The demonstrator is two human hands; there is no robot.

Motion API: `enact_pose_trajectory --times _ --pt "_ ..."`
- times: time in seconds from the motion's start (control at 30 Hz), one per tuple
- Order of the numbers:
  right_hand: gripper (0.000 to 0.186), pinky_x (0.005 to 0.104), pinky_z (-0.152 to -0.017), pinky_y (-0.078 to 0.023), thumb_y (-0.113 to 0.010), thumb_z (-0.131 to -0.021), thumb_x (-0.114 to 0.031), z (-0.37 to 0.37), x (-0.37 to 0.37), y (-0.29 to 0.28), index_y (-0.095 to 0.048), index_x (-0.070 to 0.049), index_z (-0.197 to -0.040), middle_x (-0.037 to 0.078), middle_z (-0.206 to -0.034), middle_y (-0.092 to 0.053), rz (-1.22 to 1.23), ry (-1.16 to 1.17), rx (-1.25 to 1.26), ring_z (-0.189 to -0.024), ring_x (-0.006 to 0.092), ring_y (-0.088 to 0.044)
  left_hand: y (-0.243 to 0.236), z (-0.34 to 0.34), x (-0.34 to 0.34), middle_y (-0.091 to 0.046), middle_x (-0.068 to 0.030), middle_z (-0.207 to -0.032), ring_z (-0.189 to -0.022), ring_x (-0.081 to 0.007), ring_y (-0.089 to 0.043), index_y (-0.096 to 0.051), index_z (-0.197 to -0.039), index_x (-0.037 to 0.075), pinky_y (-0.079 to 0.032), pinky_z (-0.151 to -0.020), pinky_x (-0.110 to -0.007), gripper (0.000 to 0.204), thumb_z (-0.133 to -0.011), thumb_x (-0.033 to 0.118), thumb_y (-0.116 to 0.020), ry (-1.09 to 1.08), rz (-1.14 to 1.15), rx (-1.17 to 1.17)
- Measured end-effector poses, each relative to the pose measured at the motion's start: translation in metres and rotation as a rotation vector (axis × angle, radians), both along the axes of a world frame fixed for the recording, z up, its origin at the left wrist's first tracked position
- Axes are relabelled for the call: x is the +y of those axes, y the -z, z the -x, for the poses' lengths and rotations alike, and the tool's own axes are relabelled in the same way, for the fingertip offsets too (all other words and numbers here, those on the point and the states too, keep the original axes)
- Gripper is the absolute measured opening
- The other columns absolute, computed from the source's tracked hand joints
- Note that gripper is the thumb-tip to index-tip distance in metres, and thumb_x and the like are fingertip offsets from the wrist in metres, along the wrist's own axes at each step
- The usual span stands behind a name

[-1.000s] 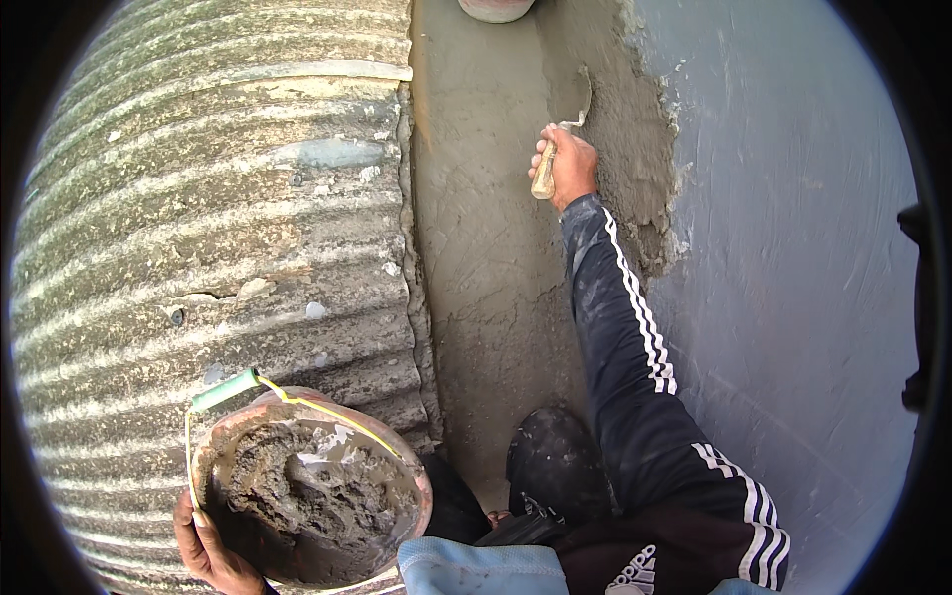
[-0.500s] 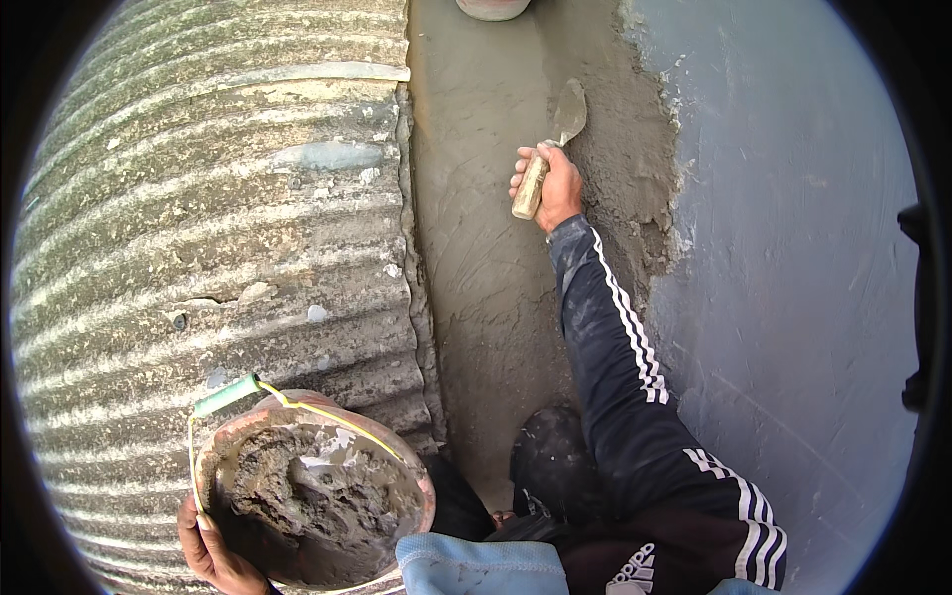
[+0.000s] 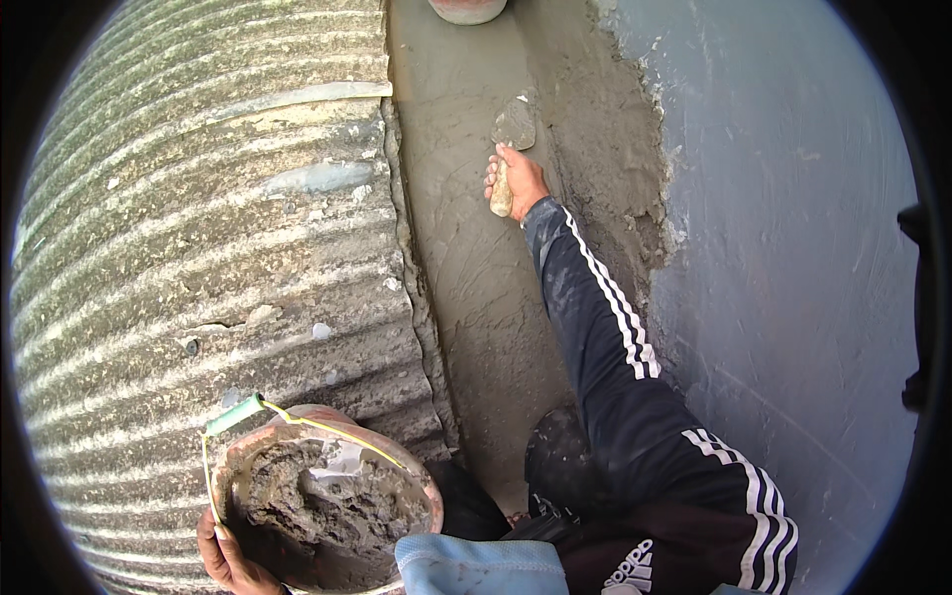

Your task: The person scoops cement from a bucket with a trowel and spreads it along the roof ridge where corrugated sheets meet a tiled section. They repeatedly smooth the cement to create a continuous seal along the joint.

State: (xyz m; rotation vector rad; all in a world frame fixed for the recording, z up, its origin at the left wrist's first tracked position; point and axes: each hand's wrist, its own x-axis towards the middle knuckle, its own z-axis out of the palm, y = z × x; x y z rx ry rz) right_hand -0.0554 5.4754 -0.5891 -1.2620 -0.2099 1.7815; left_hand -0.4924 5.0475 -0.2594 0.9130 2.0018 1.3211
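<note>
My right hand (image 3: 516,182) is wrapped round the pale handle of a trowel (image 3: 516,123). The trowel's mortar-coated blade lies flat over the wet grey mortar (image 3: 466,268) in the channel between the roof and the wall. Down at the lower left, my left hand (image 3: 234,561) grips the rim of a bucket (image 3: 433,496), thumb over the edge and fingers outside. Lumpy wet mortar fills much of that bucket. Its yellow wire handle with a green grip (image 3: 234,415) leans toward the roof side.
A corrugated, weathered roof (image 3: 198,248) takes up the left side, its broken edge running along the channel. To the right stands a smooth grey-blue wall (image 3: 783,198) with rough mortar at its foot. Another bucket (image 3: 468,10) sits at the far end.
My right hand has moved left with the trowel, and the blade has turned from edge-on to flat over the mortar. My left hand stays at the bucket's rim.
</note>
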Motion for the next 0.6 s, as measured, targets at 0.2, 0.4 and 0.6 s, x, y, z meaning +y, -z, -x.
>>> enact_pose_trajectory --times 0.2,0.4,0.6 --pt "0.027 0.0378 -0.055 -0.052 -0.063 -0.103 -0.036 0.021 -0.006 -0.021 -0.058 -0.010 -0.096 -0.001 -0.075 -0.056 -0.007 -0.095 -0.041 -0.062 0.0159 -0.058 0.003 0.001 -0.002 -0.068 -0.0167 -0.131 -0.123 -0.0252 -0.064 -0.062 -0.136 -0.005 -0.046 -0.112 -0.039 0.033 -0.110 0.014 -0.055 0.001 -0.032 -0.015" --pt "0.025 0.0430 -0.057 -0.053 -0.062 -0.103 -0.034 0.020 0.056 -0.007 -0.058 -0.011 -0.093 0.002 -0.075 -0.056 0.027 0.129 -0.140 -0.064 0.0199 -0.060 0.001 0.006 -0.004 -0.067 -0.0181 -0.135 -0.125 -0.0266 -0.064 -0.061 -0.137 -0.005 -0.046 -0.113 -0.040 0.034 -0.110 0.014 -0.055 -0.005 0.002 0.008" --pt "0.026 0.0423 -0.053 -0.053 -0.064 -0.101 -0.037 0.006 -0.022 0.012 -0.058 -0.012 -0.094 0.001 -0.076 -0.057 0.020 0.081 -0.031 -0.062 0.0179 -0.059 0.003 0.004 -0.005 -0.067 -0.0171 -0.135 -0.125 -0.0262 -0.063 -0.061 -0.138 -0.005 -0.045 -0.113 -0.040 0.034 -0.110 0.013 -0.054 -0.002 -0.016 -0.001"
